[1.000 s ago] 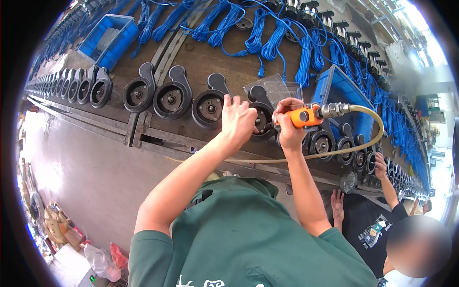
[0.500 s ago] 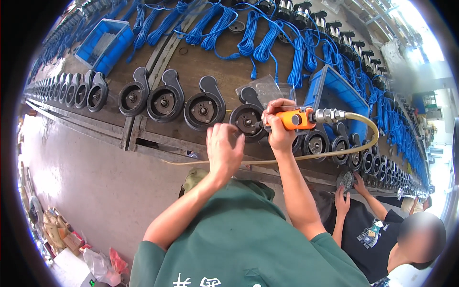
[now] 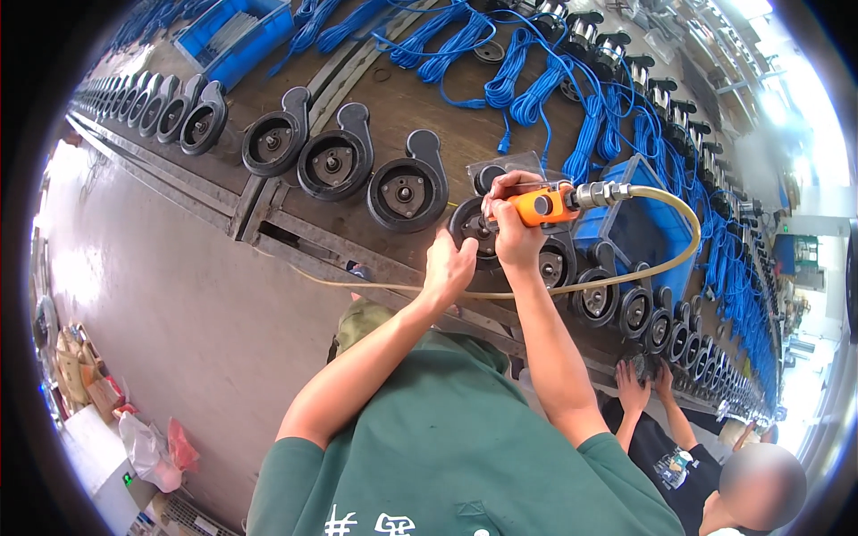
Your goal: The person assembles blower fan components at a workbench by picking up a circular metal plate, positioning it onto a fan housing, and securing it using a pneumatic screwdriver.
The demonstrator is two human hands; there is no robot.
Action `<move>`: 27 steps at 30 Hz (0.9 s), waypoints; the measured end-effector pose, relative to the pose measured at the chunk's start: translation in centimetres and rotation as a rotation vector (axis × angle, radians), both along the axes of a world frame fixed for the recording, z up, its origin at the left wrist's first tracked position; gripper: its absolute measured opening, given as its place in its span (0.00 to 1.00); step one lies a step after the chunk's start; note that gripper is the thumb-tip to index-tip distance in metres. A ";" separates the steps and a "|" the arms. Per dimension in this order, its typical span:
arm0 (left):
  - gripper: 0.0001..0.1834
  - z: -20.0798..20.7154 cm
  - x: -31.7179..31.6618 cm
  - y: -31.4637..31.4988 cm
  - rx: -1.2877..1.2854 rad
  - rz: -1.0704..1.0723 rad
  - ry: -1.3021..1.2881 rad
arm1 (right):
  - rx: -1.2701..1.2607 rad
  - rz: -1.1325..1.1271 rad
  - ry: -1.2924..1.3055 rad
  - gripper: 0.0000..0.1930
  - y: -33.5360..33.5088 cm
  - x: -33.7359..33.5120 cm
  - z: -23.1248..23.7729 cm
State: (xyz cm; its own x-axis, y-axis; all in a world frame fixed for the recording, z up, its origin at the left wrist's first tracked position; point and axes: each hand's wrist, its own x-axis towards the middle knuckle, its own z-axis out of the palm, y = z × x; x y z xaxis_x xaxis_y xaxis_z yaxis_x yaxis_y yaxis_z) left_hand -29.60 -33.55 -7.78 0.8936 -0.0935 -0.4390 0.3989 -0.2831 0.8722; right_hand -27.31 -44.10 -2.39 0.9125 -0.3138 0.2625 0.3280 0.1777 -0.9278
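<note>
My right hand (image 3: 516,234) is closed round an orange air screwdriver (image 3: 547,206), held level with its nose toward the left. A pale air hose (image 3: 693,223) runs from its metal coupling. The tool's tip is hidden behind my fingers, over a black round housing (image 3: 466,221) with a metal centre plate. At this housing's lower left rim is my left hand (image 3: 450,268), thumb and forefinger apart, seemingly touching the rim. A similar housing (image 3: 407,192) with a central shaft and a rounded arm stands just left; another (image 3: 554,262) sits right of my right wrist.
Rows of like housings (image 3: 332,163) line the bench edge both ways. Blue cable bundles (image 3: 539,89) lie behind, with a blue crate (image 3: 648,219) at right and another (image 3: 234,40) far left. A co-worker's hands (image 3: 633,389) hold a dark round part at lower right.
The view has shifted, so the bench appears tilted and moved. My left hand has come to the housing's lower rim, nearer my right hand. My right hand still holds the air screwdriver there.
</note>
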 end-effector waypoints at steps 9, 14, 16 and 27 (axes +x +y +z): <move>0.30 -0.9 0.0 0.6 -0.035 -0.038 -0.001 | -0.213 0.107 -0.055 0.12 0.5 -0.2 -1.1; 0.28 -0.1 0.1 0.4 -0.093 0.009 0.033 | -0.154 0.101 0.003 0.13 1.1 0.1 -0.8; 0.29 0.0 0.0 0.3 -0.118 0.033 0.043 | -0.172 0.097 0.037 0.13 1.4 0.1 -0.7; 0.34 -0.2 -0.2 0.1 -0.071 0.035 0.019 | -0.130 0.148 -0.028 0.13 1.3 0.0 -1.2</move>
